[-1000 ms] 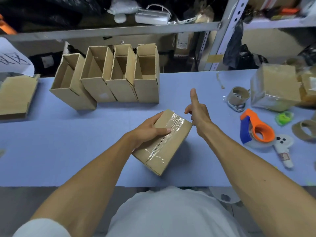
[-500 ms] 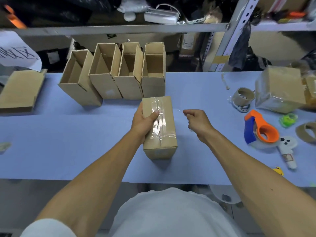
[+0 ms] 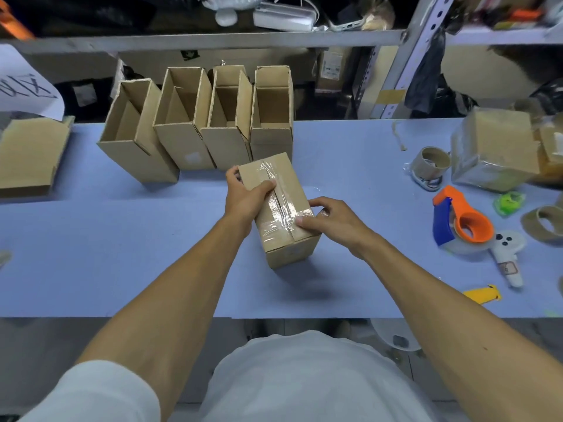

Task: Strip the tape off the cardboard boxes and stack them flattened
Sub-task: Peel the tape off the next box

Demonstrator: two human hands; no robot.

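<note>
A closed cardboard box (image 3: 283,239) lies on the blue table (image 3: 91,254), its top seam sealed with clear tape (image 3: 281,199). My left hand (image 3: 246,196) grips the box's far left side, thumb across the top. My right hand (image 3: 330,219) holds the box's near right edge, thumb pressing on the tape end and fingers curled over the side. Behind the box stand several open-topped cardboard boxes (image 3: 182,129) in a row. A flattened stack of cardboard (image 3: 27,153) lies at the far left.
To the right lie an orange-and-blue tape dispenser (image 3: 460,223), empty tape cores (image 3: 431,161), a wrapped cardboard bundle (image 3: 496,150), a white tool (image 3: 507,257), a yellow cutter (image 3: 483,294) and a green item (image 3: 508,202). A cluttered metal shelf (image 3: 213,41) runs behind the table.
My right hand went from raised beside the box to gripping its near right edge at the tape. My left hand turned the box and shifted its grip on it.
</note>
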